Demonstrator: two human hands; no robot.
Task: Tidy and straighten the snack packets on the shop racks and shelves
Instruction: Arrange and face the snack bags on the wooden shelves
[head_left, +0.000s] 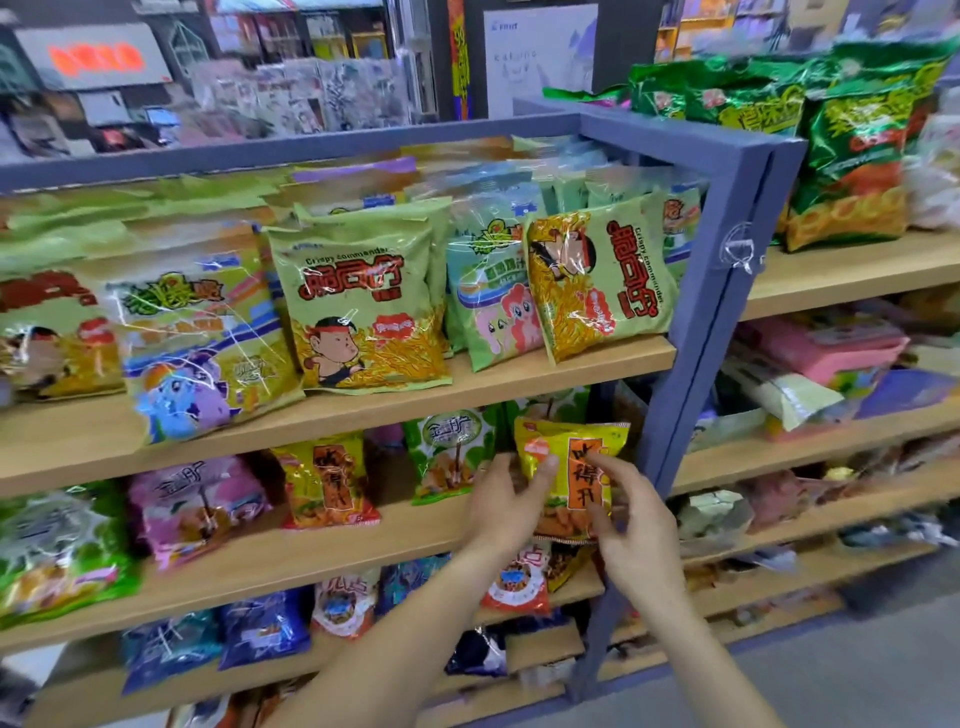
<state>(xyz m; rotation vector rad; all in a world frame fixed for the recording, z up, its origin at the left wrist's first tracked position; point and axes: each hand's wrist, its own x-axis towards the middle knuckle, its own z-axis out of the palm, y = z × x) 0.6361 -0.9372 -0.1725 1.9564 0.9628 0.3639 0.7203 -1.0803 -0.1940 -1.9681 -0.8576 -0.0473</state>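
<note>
Wooden shelves (363, 410) in a blue-grey metal frame (727, 218) fill the shop view, stacked with snack packets, and a second rack (831, 283) stands just to the right of the frame's post. On the second shelf from the top a yellow packet with an orange label (574, 480) stands upright at the right end, close to the post. Both hands are on it: the left hand (511, 501) has its thumb pressed on the packet's upper left front with its fingers curled behind that edge, and the right hand (636, 519) pinches the front around the orange label, fingers bent. Left of it on the same shelf stand a green and white packet (447, 452), another yellow packet (324, 480) and a pink packet (195, 501). One shelf up, a green Crispy commander packet (363, 306) stands upright, and a similar packet (597, 275) at the right end lies turned on its side, leaning. Dark green bags (852, 140) sit on top of the right rack
</note>
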